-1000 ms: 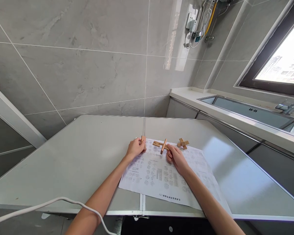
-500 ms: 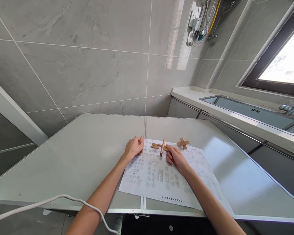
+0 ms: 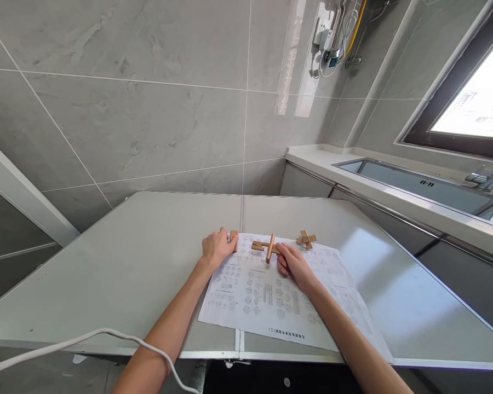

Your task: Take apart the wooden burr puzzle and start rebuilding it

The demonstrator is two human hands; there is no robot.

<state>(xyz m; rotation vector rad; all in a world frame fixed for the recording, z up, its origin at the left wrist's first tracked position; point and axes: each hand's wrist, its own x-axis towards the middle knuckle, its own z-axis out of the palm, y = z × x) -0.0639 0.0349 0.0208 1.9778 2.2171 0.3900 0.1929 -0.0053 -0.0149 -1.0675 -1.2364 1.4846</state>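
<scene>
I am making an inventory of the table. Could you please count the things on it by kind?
Single wooden piece, at the left hand: 1
Wooden cross, at the right hand: 1
Assembled wooden knot: 1
Printed instruction sheet: 1
Total: 4

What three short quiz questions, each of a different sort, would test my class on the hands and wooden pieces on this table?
1. True or false: the right hand touches the crossed wooden piece.
2. Which does the left hand hold? A) small wooden block B) a pen C) a cup
3. What lies under the assembled wooden knot?

Key: 1 true; 2 A; 3 the printed sheet.
</scene>
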